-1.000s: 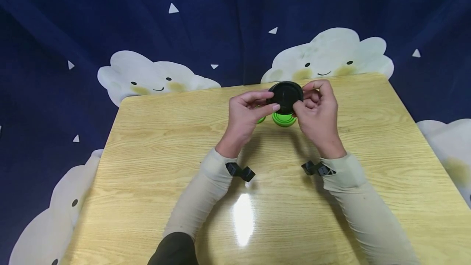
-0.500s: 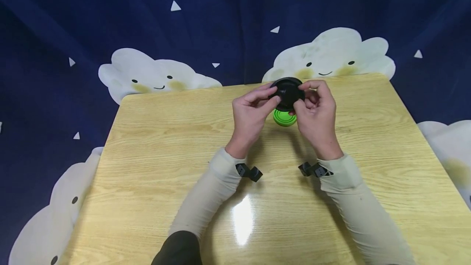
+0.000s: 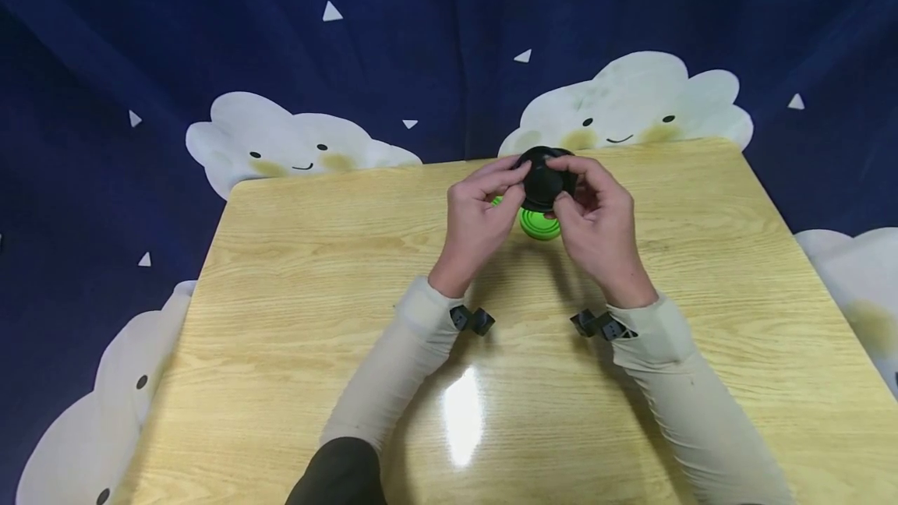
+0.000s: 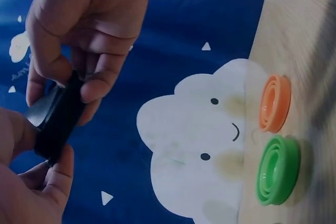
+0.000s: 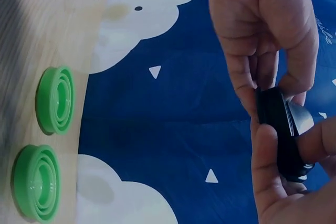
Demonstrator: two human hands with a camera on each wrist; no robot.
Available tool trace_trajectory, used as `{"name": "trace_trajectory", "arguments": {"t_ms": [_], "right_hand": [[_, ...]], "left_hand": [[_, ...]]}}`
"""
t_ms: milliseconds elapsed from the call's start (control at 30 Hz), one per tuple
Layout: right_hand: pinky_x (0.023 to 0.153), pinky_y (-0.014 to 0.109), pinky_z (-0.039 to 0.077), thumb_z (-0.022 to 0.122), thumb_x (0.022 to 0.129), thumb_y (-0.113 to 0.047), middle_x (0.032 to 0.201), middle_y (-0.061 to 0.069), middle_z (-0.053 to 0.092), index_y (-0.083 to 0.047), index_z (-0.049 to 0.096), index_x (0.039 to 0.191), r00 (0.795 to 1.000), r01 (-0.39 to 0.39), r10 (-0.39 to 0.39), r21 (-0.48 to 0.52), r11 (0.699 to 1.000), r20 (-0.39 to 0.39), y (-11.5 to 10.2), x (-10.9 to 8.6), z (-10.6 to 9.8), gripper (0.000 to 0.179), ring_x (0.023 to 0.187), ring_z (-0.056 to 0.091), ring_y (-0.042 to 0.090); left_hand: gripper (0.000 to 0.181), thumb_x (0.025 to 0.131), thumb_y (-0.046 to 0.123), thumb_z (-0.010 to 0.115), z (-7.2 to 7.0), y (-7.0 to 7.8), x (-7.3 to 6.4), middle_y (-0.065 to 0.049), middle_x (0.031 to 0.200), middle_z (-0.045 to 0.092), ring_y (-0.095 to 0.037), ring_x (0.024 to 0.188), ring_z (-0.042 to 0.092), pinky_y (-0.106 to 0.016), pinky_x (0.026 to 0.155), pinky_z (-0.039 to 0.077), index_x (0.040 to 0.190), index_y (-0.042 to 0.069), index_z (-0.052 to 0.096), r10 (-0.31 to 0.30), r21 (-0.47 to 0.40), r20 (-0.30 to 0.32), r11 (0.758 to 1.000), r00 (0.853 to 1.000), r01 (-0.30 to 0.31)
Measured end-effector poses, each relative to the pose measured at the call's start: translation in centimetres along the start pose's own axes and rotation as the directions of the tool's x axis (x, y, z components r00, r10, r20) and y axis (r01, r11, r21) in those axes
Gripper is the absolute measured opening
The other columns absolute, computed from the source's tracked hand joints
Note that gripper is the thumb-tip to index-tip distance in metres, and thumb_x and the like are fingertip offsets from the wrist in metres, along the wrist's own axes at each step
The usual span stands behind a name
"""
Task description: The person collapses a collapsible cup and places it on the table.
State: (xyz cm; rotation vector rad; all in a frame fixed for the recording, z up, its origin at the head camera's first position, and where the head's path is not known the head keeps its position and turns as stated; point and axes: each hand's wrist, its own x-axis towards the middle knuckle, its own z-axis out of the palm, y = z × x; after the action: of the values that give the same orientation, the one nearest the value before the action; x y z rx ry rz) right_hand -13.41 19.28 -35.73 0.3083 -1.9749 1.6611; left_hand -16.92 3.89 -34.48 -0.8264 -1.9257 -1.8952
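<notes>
Both hands hold a black collapsible cup [image 3: 543, 181] above the far part of the table. The left hand [image 3: 479, 217] pinches its left side between thumb and fingers. On the opposite side, the right hand [image 3: 599, 228] pinches it, with fingertips reaching over the face. Seen edge-on in the left wrist view, the black cup [image 4: 60, 116] has a thick rim and a paler part jutting from one side. Fingers hide parts of its edge. Beneath the hands, a green collapsible cup [image 3: 540, 226] lies flattened, and another green cup [image 3: 496, 200] peeks past the left fingers.
An orange flattened cup [image 4: 286, 103] sits beside a green one in the left wrist view; the right hand hides it from the head view. The wooden table [image 3: 295, 294] ends at a dark blue cloud-patterned curtain [image 3: 393, 45]. Each wrist wears a small camera.
The left hand has shifted slightly right with the cup. The right fingers have moved inward over its face. The cup has risen a little and turned, and its centre now looks raised.
</notes>
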Motion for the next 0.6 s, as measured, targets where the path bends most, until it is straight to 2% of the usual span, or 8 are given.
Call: {"name": "trace_trajectory", "arguments": {"t_ms": [167,233,300,367,433,500,600], "right_hand": [[0.063,0.024,0.059,0.047,0.089,0.018,0.118,0.010,0.067,-0.005,0.070,0.123,0.999,0.021,-0.020,-0.048,0.999,0.025,-0.2,-0.1,-0.1,0.047,0.078,0.067,0.022],[0.063,0.021,0.058,0.048,0.089,0.018,0.117,0.011,0.067,-0.006,0.071,0.123,0.998,0.051,-0.047,-0.124,0.991,0.035,-0.2,-0.1,-0.2,0.047,0.079,0.067,0.020],[0.064,0.017,0.054,0.049,0.087,0.017,0.110,0.012,0.067,-0.007,0.072,0.122,0.995,0.102,-0.095,-0.231,0.968,0.039,-0.3,-0.2,-0.4,0.047,0.078,0.066,0.018],[0.064,0.016,0.051,0.050,0.084,0.016,0.103,0.014,0.067,-0.006,0.073,0.120,0.986,0.166,-0.163,-0.342,0.925,0.036,-0.4,-0.3,-0.4,0.047,0.077,0.063,0.018],[0.063,0.022,0.048,0.050,0.082,0.014,0.097,0.017,0.066,-0.005,0.073,0.118,0.969,0.234,-0.244,-0.427,0.874,0.031,-0.6,-0.4,-0.3,0.047,0.073,0.059,0.021],[0.063,0.031,0.050,0.048,0.081,0.010,0.095,0.021,0.064,-0.004,0.073,0.119,0.948,0.294,-0.317,-0.496,0.817,0.040,-0.6,-0.5,-0.1,0.047,0.073,0.057,0.026],[0.064,0.046,0.055,0.047,0.083,0.006,0.093,0.025,0.060,-0.003,0.072,0.120,0.921,0.342,-0.386,-0.566,0.750,0.045,-0.5,-0.6,0.4,0.046,0.076,0.057,0.035]], "left_hand": [[0.025,0.087,-0.012,0.065,-0.1,-2.1,0.2,-0.027,0.119,0.067,-0.032,0.112,0.066,-0.027,0.084,0.058,0.110,-0.008,0.073,0.100,0.075,0.029,0.992,0.995,-0.102],[0.025,0.086,-0.011,0.066,-0.2,-2.3,0.2,-0.024,0.118,0.068,-0.029,0.110,0.067,-0.024,0.084,0.057,0.109,-0.005,0.074,0.155,0.123,0.046,0.980,0.987,-0.159],[0.024,0.086,-0.009,0.066,-0.3,-2.2,0.3,-0.022,0.117,0.069,-0.028,0.108,0.068,-0.023,0.086,0.056,0.108,-0.004,0.075,0.221,0.176,0.070,0.957,0.973,-0.231],[0.024,0.086,-0.008,0.066,-0.3,-2.0,0.3,-0.022,0.116,0.070,-0.029,0.107,0.068,-0.022,0.089,0.055,0.108,-0.004,0.075,0.294,0.235,0.093,0.922,0.951,-0.308],[0.023,0.086,-0.006,0.065,-0.2,-1.7,0.3,-0.022,0.114,0.070,-0.031,0.104,0.068,-0.023,0.093,0.053,0.107,-0.005,0.076,0.360,0.295,0.108,0.879,0.927,-0.375],[0.021,0.086,-0.006,0.064,0.0,-1.5,0.3,-0.023,0.112,0.070,-0.033,0.101,0.068,-0.026,0.095,0.052,0.103,-0.007,0.076,0.423,0.365,0.111,0.824,0.899,-0.433],[0.020,0.087,-0.006,0.062,0.5,-1.4,0.2,-0.022,0.109,0.070,-0.034,0.095,0.067,-0.031,0.093,0.053,0.099,-0.008,0.077,0.488,0.480,0.120,0.734,0.864,-0.481]]}}
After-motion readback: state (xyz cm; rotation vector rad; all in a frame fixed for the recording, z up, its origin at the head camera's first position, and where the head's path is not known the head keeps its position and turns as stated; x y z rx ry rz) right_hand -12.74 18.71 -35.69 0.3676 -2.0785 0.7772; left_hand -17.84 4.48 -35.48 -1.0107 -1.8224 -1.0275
